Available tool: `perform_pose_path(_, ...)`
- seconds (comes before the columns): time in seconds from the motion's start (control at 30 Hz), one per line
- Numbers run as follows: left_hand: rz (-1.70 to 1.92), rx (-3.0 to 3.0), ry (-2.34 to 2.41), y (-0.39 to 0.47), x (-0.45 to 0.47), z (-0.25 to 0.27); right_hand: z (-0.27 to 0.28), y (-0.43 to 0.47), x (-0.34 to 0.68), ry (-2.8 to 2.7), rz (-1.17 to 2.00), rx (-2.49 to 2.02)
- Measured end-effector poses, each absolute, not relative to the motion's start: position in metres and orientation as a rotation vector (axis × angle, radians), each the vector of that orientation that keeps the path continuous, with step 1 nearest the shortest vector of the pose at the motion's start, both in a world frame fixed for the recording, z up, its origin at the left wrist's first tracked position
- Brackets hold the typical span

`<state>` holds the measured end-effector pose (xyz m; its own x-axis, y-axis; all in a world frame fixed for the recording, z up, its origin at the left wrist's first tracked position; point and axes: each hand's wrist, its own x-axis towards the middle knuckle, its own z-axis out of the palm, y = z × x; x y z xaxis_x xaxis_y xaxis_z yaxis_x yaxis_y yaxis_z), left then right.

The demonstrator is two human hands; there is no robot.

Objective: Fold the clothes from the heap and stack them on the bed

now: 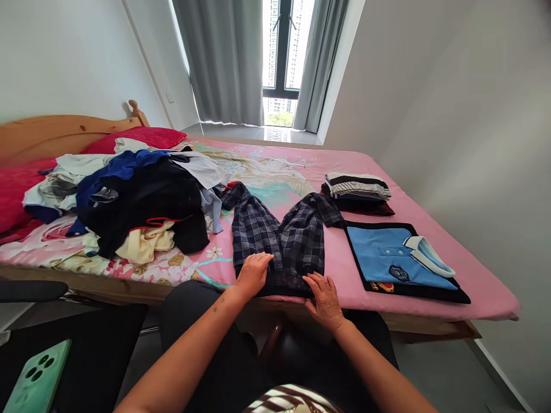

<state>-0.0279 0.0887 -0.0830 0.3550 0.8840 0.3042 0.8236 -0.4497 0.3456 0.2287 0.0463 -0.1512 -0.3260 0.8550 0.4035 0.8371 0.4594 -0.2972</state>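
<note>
A dark plaid shirt (300, 241) lies on the bed right in front of me, its sleeves stretched away toward the window and angled apart. My left hand (255, 274) rests on the shirt's near left part, fingers stretched out and pointing right. At the near right corner, my right hand (325, 299) lies with its fingers spread on the fabric's edge. Darker cloth shows along the shirt's near edge, between both hands. Neither hand visibly grips the cloth.
Left is a heap of loose clothes (146, 189). On the right lie a folded blue polo shirt (379, 252) on black clothing, and a folded stack (358, 192) behind. A green phone (37, 376) sits on a black surface at lower left. The pink bed edge (486, 304) runs nearby.
</note>
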Motion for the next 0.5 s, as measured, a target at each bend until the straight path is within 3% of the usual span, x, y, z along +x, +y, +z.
perform_pose_path(0.2, 0.228, 2.360, 1.770, 0.133, -0.024, -0.094, -0.153, 0.045, 0.227, -2.188, 0.012, -1.418)
perform_pose_path(0.37, 0.467, 2.259, 2.083, 0.115, -0.047, -0.083, -0.155, 0.046, 0.227, -2.166, 0.031, -1.400)
perform_pose_path(0.5, 0.586, 2.589, 1.625, 0.059, -0.059, -0.088, -0.157, 0.046, 0.229, -2.170, 0.032, -1.404)
